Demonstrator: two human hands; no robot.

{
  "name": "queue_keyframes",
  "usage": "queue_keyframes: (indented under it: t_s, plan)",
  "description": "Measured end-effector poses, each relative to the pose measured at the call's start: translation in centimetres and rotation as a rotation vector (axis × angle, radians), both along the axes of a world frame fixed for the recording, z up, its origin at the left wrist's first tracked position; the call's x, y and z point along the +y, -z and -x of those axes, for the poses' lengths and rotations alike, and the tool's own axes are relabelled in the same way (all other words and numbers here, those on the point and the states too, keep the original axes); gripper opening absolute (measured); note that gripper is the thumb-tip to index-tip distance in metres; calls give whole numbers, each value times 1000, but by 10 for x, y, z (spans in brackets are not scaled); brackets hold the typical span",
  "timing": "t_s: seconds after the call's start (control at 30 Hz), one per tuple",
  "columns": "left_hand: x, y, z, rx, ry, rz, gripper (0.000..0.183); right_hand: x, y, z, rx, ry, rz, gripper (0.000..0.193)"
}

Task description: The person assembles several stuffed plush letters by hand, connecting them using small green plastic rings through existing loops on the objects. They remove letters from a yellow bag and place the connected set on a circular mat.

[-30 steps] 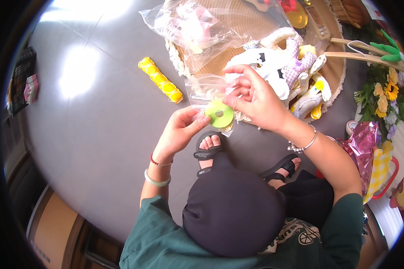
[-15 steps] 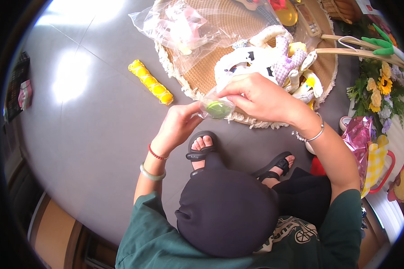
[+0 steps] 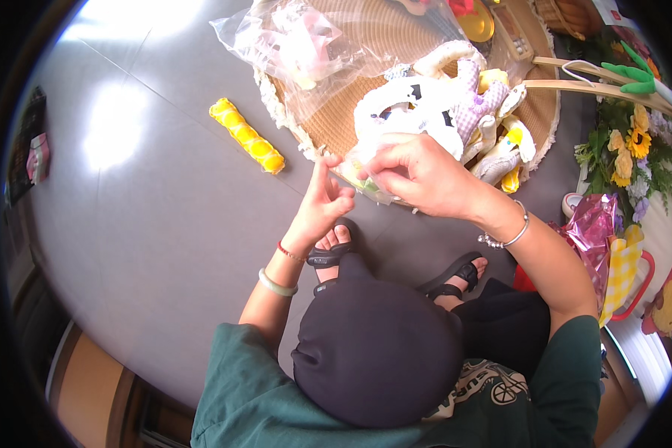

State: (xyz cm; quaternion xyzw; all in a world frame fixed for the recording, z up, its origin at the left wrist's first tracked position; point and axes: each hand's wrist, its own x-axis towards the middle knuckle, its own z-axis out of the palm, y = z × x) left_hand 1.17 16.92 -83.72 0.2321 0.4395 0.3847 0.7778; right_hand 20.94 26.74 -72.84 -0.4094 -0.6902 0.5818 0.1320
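In my right hand (image 3: 417, 169) a small clear plastic bag (image 3: 381, 196) is pinched, with something green (image 3: 363, 179) inside that I cannot make out well. Just left of it my left hand (image 3: 322, 200) is off the bag, its fingers apart and a little blurred. Beyond both hands, a pile of soft fabric toys (image 3: 467, 112), white, lilac check and yellow, lies on a round woven mat (image 3: 347, 112) with a fringed edge. A larger clear bag with a pink item (image 3: 310, 41) rests on the mat's far left.
A bright yellow roll (image 3: 246, 136) lies on the grey floor (image 3: 179, 224), left of the mat. Artificial flowers (image 3: 638, 142), crinkled pink film (image 3: 591, 224) and a yellow checked piece (image 3: 623, 269) stand at the right. Wooden handles (image 3: 567, 86) reach over the mat's right edge.
My left hand has let go of the small bag and opened, moving slightly right and away from it. The right hand keeps the bag, which now hangs lower.
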Motion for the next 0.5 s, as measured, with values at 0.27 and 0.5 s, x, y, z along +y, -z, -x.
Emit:
queue_keyframes:
  t_s: [0.27, 0.5]
  plan:
    - [1, 9, -9, -269, 177, 91, 89, -6, 12, 2, -98, -20, -306, 12]
    - [5, 4, -2, -115, 365, 91, 46, -7, 8, -1, -234, -134, -411, 12]
